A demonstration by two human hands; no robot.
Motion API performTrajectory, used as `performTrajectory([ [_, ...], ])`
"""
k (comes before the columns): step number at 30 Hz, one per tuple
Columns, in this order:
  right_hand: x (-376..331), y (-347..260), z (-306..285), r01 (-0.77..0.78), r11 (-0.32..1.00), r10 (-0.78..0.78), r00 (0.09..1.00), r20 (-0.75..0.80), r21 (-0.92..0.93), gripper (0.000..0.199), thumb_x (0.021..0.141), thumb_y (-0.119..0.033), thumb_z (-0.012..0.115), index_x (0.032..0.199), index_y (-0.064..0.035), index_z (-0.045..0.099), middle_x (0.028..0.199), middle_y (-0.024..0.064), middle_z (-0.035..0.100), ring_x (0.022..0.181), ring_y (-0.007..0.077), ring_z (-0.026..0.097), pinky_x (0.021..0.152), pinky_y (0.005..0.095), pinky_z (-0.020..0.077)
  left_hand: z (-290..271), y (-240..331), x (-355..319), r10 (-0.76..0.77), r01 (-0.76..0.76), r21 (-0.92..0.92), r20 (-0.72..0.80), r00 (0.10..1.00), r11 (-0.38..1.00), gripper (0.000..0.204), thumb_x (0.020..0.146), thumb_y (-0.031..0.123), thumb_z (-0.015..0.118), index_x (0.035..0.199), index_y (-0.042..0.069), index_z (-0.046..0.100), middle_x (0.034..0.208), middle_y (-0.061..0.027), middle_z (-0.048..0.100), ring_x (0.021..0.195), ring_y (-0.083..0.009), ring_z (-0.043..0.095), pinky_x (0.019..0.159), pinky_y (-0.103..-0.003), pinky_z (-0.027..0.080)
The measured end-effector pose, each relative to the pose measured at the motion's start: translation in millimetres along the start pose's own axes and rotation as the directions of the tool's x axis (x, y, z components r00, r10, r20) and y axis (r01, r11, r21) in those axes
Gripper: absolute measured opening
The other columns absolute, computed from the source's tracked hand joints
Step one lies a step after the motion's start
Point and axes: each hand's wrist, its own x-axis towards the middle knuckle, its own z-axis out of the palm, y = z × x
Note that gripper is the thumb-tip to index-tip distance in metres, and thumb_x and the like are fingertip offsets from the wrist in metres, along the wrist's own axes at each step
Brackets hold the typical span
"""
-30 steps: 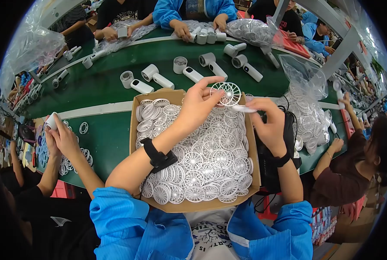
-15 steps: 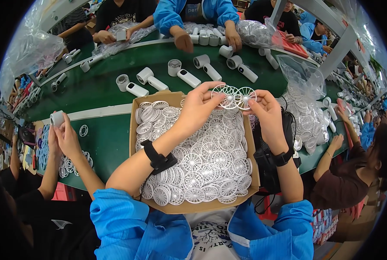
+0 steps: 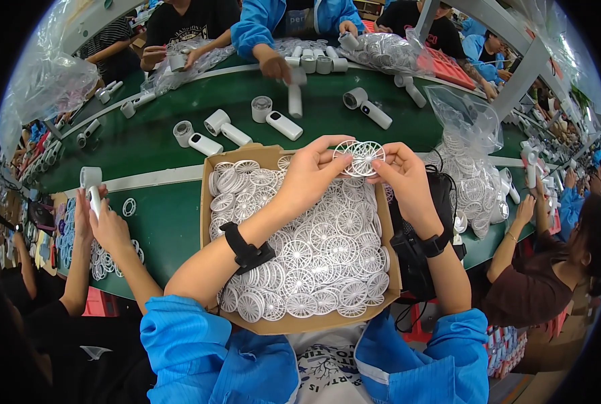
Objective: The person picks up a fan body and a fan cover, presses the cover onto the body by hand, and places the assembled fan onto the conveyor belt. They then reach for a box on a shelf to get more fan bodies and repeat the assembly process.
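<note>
Above the far side of a cardboard box, my left hand and my right hand pinch white round spoked grilles between thumbs and fingers. At least two grilles overlap there, held upright, one partly in front of another. Fingers hide their outer edges. Below my hands, the open box is full of loose grilles of the same kind, lying flat or leaning on one another. My left forearm crosses over the box, while my right forearm passes along its right side.
Beyond the box, a green conveyor belt carries white handheld fans. A clear bag of grilles stands at the right, near a black bag. Co-workers sit around; one at the left holds a fan. White rings lie nearby.
My hands have come closer together, and the grilles between them overlap more. The fans on the belt have shifted left. Across the belt, a co-worker's hand now holds a fan, blurred by motion.
</note>
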Motion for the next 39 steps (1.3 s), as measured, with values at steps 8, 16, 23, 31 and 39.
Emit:
performTrajectory([
  [8, 7.5, 9.0, -13.6, -0.016, 0.997, 0.017, 1.0, 0.016, -0.076, 0.016, 0.088, -0.003, 0.061, 0.101, 0.0021, 0.053, 0.088, 0.0073, 0.062, 0.074, 0.0101, 0.062, 0.067, 0.0219, 0.0528, 9.5, -4.0, 4.3, 0.054, -0.057, 0.093, 0.028, 0.998, 0.994, 0.035, 0.091, 0.006, 0.057, 0.125, -0.002, 0.05, 0.103, -0.0121, 0.065, 0.094, -0.0124, 0.063, 0.081, -0.024, 0.052],
  [16, -14.3, -11.3, 7.0, 0.472, 0.52, -0.429, 0.865, 0.26, -0.712, 0.053, 0.079, -0.005, 0.069, 0.127, -0.0029, 0.047, 0.116, 0.0168, 0.052, 0.096, 0.0257, 0.061, 0.073, 0.0291, 0.0523, 14.2, -9.6, -5.4, -0.002, 0.006, 0.146, -0.032, 1.0, 0.989, 0.037, 0.091, 0.003, 0.056, 0.126, -0.004, 0.048, 0.106, -0.0102, 0.064, 0.094, -0.0118, 0.062, 0.08, -0.024, 0.051],
  [23, -13.8, -11.5, 7.9, 0.623, -0.125, -0.486, 0.64, 0.595, -0.772, 0.061, 0.075, -0.008, 0.067, 0.132, -0.0043, 0.045, 0.121, 0.0216, 0.047, 0.101, 0.0357, 0.056, 0.079, 0.0344, 0.0522, 21.1, -21.2, -0.9, -0.029, 0.029, -0.032, 0.024, 0.999, 0.999, 0.043, 0.093, 0.004, 0.051, 0.134, -0.003, 0.039, 0.112, -0.0106, 0.06, 0.098, -0.0129, 0.06, 0.085, -0.027, 0.05],
  [31, -1.7, -48.2, -16.0, 0.498, -0.152, -0.522, 0.693, 0.497, -0.854, 0.051, 0.074, -0.01, 0.067, 0.122, -0.0046, 0.05, 0.109, 0.0201, 0.051, 0.091, 0.0331, 0.057, 0.073, 0.0364, 0.0513, 29.6, -4.6, -6.0, -0.013, 0.045, -0.21, 0.151, 0.988, 0.977, 0.045, 0.095, 0.01, 0.048, 0.137, -0.001, 0.036, 0.117, -0.0154, 0.06, 0.102, -0.0208, 0.061, 0.093, -0.033, 0.048],
  [39, 21.0, -189.1, 23.8, 0.73, -0.038, -0.657, 0.496, 0.568, -0.682, 0.021, 0.08, -0.012, 0.06, 0.099, -0.0026, 0.06, 0.09, 0.0145, 0.061, 0.082, 0.032, 0.061, 0.075, 0.0365, 0.0491, 4.0, -15.7, 2.2, -0.11, 0.122, -0.087, 0.13, 0.985, 0.989, 0.034, 0.097, 0.014, 0.046, 0.128, 0.001, 0.047, 0.104, -0.0129, 0.065, 0.09, -0.0192, 0.065, 0.083, -0.031, 0.053],
])
